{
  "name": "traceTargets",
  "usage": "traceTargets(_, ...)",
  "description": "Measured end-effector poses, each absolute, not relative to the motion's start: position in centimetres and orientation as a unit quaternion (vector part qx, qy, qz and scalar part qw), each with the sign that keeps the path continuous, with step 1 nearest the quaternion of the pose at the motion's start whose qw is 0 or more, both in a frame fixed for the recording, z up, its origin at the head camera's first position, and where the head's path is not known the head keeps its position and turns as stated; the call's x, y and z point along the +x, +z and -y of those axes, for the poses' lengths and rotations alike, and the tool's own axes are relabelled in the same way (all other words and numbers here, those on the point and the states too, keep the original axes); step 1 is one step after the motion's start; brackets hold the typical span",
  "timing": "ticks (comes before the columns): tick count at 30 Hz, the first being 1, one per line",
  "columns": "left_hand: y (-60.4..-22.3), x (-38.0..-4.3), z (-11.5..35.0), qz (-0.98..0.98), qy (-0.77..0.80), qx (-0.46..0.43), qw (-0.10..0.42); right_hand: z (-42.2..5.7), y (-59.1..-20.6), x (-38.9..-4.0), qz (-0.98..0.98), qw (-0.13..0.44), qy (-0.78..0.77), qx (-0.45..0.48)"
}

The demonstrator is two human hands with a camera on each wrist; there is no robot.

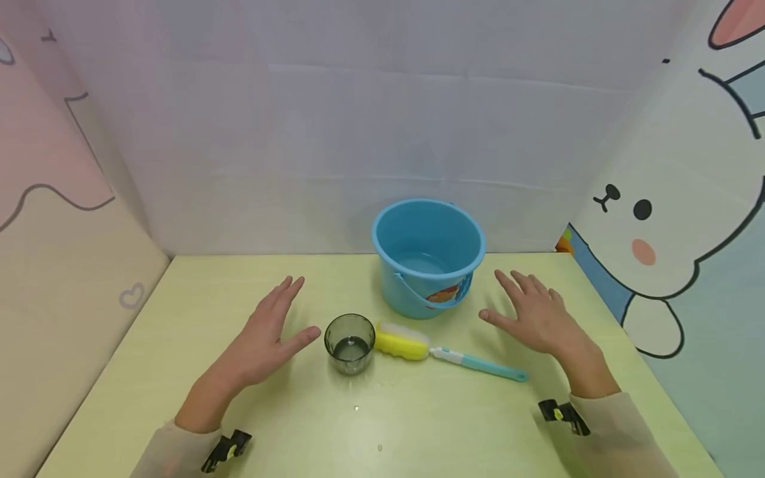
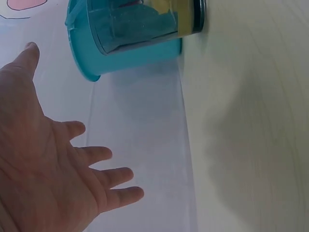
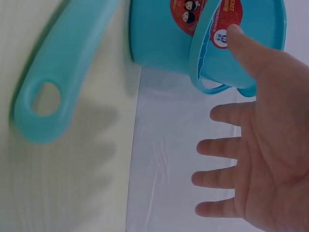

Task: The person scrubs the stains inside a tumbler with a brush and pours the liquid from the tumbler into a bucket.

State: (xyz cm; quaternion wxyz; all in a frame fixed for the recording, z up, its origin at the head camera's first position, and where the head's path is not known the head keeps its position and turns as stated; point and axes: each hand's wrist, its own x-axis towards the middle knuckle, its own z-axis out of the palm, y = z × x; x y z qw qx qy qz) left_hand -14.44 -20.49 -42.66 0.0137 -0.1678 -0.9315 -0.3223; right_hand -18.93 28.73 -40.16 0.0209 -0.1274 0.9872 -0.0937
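Note:
My left hand (image 1: 259,342) hovers over the table with its fingers straight and thumb spread, just left of a dark clear glass (image 1: 350,352). It holds nothing. To the right, my right hand (image 1: 538,318) is likewise spread, above the end of a bottle brush (image 1: 484,366) and beside a blue bucket (image 1: 418,292). The brush has a yellow and white sponge head (image 1: 402,345), close to the glass, and a teal handle (image 3: 67,67) with a hole in its end. The bucket stands upright behind them, its handle hanging at the front over a red sticker (image 3: 227,19).
A pale wooden table (image 1: 382,418) lies under everything. White cloth (image 1: 358,133) hangs behind it. Printed cartoon panels flank both sides, with a bunny (image 1: 675,219) on the right one. Small marks dot the table's front area.

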Motion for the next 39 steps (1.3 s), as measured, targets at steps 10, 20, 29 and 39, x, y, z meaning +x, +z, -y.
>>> traceTargets(10, -42.6, -13.9, 18.6, 0.903, -0.388, -0.185, -0.02, -27.5, -39.7, -18.1, -0.98, 0.051, -0.109, -0.161)
traceTargets(20, -43.8, -13.9, 16.7, 0.885, -0.431, -0.167, -0.059, -26.1, -40.1, -17.3, -0.968, 0.078, -0.106, -0.212)
traceTargets(29, -45.2, -14.3, 15.6, 0.868, -0.461, -0.159, -0.089, -24.8, -41.0, -17.1, -0.959, 0.11, -0.076, -0.251)
traceTargets(39, -46.7, -14.3, 15.2, 0.854, -0.485, -0.157, -0.104, -23.9, -42.6, -16.6, -0.951, 0.117, -0.066, -0.28)
